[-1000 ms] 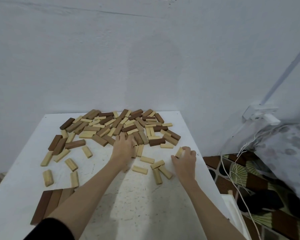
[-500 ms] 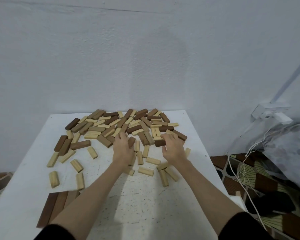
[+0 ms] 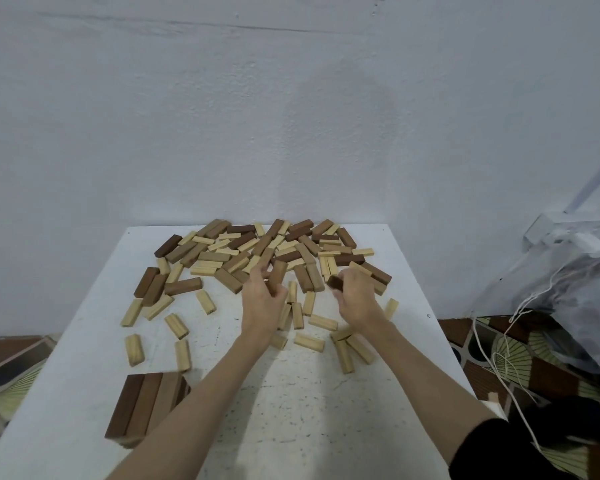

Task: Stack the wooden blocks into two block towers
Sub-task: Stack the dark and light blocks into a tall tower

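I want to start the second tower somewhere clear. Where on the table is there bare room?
The near middle of the table, between the two forearms, is bare, as is the strip along its left edge. The far half is crowded by the pile of blocks. Loose pale blocks lie mid-table, and the row of dark blocks fills the near left.

Soft, even, rather dim light is falling across the pale wall, leaving it bluish-grey without glare. The white bench is showing only faint shadows beside the forearms. The wide lens is bending the edges, and the corners are softening. The hands are looking slightly smeared, perhaps from motion. Fine detail is blurring throughout.
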`<control>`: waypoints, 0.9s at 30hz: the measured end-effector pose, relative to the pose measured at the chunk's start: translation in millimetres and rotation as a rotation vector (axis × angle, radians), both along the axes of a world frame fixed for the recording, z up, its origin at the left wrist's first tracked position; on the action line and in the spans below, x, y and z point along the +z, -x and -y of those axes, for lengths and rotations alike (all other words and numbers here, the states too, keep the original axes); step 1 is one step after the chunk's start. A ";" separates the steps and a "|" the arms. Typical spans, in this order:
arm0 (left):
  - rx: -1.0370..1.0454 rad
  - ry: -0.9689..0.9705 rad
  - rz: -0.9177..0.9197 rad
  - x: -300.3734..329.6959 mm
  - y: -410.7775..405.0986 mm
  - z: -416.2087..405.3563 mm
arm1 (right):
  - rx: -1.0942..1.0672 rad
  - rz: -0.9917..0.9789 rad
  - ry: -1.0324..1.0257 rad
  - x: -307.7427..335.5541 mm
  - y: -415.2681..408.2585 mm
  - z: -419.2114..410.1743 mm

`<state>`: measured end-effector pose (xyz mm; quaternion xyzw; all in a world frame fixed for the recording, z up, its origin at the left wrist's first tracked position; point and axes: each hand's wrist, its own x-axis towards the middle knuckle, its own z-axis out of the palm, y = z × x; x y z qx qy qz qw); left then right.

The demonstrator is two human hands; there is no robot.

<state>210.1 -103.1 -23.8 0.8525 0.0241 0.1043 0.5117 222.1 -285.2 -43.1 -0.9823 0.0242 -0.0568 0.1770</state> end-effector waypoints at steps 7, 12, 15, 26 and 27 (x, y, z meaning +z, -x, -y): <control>-0.034 0.058 0.017 2.2 19.1 4.6 | -0.410 -0.083 -0.311 17.3 6.3 40.8; -0.062 0.014 0.023 0.7 24.5 5.1 | -0.391 -0.191 -0.144 9.4 7.4 52.3; -0.073 0.001 0.018 -0.3 28.1 5.8 | -0.387 -0.183 -0.134 7.0 6.7 48.6; -0.112 0.073 -0.059 -5.5 57.1 -3.1 | -0.239 0.021 -0.610 21.6 76.7 -19.1; -0.111 0.067 -0.059 -4.5 60.6 -5.5 | -0.229 0.007 -0.612 21.3 83.8 -27.5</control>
